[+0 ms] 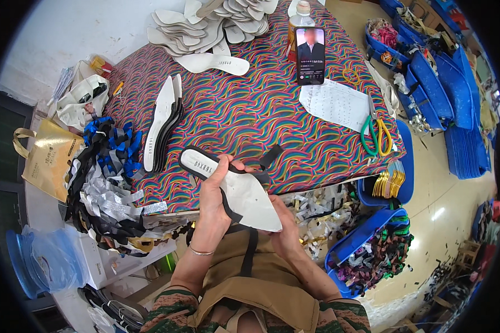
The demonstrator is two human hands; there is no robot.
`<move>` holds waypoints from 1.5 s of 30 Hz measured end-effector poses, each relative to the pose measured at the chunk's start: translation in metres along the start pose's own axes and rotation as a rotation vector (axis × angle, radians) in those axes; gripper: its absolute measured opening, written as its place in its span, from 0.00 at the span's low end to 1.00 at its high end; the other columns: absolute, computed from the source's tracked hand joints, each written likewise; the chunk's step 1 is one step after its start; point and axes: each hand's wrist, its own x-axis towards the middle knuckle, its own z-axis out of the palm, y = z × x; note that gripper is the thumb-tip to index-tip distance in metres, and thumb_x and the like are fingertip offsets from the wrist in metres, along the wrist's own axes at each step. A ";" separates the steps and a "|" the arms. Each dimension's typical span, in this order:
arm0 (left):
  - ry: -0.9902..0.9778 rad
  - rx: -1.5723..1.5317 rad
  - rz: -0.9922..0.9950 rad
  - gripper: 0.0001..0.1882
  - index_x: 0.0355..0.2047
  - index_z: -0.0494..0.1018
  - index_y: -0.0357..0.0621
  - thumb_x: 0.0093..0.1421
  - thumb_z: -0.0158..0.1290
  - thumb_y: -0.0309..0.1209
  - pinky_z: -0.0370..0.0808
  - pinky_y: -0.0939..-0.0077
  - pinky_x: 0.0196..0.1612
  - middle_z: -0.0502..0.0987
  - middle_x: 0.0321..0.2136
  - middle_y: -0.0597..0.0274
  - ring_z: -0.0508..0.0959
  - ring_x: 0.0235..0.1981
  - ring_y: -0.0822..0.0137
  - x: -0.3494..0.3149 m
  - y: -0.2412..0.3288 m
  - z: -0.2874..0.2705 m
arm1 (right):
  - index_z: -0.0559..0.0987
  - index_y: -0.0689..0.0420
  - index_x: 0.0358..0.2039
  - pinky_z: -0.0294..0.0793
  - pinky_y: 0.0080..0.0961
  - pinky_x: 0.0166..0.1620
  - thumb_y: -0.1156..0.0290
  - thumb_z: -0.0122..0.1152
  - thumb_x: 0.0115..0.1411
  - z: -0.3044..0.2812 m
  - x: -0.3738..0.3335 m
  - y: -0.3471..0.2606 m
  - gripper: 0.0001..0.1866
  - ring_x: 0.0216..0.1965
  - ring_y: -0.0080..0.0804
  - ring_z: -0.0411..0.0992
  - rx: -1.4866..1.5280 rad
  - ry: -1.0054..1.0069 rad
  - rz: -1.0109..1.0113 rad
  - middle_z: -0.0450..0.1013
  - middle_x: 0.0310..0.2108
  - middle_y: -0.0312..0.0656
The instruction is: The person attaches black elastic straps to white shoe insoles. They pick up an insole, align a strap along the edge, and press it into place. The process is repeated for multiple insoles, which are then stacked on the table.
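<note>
A white, black-edged sole (249,201) is held across the near edge of the patterned table (233,111), its rounded heel end above the cloth and its pointed toe reaching past that edge; the left hand (214,191) grips it around the middle, thumb on the white face; the right hand (285,225) pinches it near the toe; a short black strip (271,157) juts out by the left fingers, though whether it is joined to the sole I cannot tell; on the table's left part lies a stack of similar soles (164,125), with a heap of strips (108,194) at its left edge; pale insoles (205,28) are piled at the table's far end; a phone (310,66), written paper (336,105) and scissors (380,141) lie along its right side.
</note>
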 end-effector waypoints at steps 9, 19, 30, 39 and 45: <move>-0.023 0.029 0.091 0.06 0.36 0.70 0.47 0.63 0.54 0.33 0.73 0.66 0.44 0.73 0.28 0.61 0.74 0.38 0.61 -0.014 0.002 0.001 | 0.73 0.60 0.46 0.68 0.15 0.36 0.66 0.49 0.68 0.011 0.003 0.005 0.12 0.34 0.15 0.70 0.110 -0.032 -0.195 0.73 0.36 0.32; -0.049 0.000 0.131 0.09 0.37 0.69 0.45 0.63 0.54 0.35 0.77 0.58 0.43 0.74 0.27 0.59 0.78 0.35 0.56 -0.023 -0.009 -0.004 | 0.73 0.62 0.48 0.72 0.17 0.42 0.69 0.50 0.68 0.014 0.012 0.011 0.12 0.41 0.17 0.72 0.178 -0.157 -0.308 0.74 0.42 0.35; -0.222 0.331 0.211 0.08 0.39 0.70 0.42 0.65 0.51 0.33 0.75 0.59 0.48 0.79 0.36 0.47 0.78 0.47 0.51 -0.047 -0.004 0.005 | 0.74 0.55 0.30 0.51 0.15 0.18 0.59 0.55 0.66 0.016 0.013 -0.036 0.13 0.17 0.10 0.58 0.206 -0.076 -0.084 0.65 0.18 0.27; -0.377 0.537 0.430 0.10 0.38 0.76 0.31 0.61 0.52 0.26 0.72 0.61 0.54 0.78 0.41 0.43 0.75 0.51 0.54 -0.058 -0.002 0.005 | 0.70 0.62 0.19 0.51 0.23 0.20 0.73 0.60 0.60 0.018 -0.012 -0.045 0.14 0.16 0.18 0.54 -1.184 -0.154 -0.946 0.56 0.13 0.35; -0.507 0.472 0.325 0.08 0.38 0.76 0.30 0.60 0.52 0.23 0.64 0.56 0.61 0.79 0.41 0.45 0.72 0.54 0.53 -0.059 -0.009 0.002 | 0.68 0.62 0.17 0.50 0.23 0.20 0.74 0.63 0.57 0.025 -0.020 -0.051 0.16 0.18 0.18 0.51 -0.920 -0.157 -0.555 0.54 0.14 0.34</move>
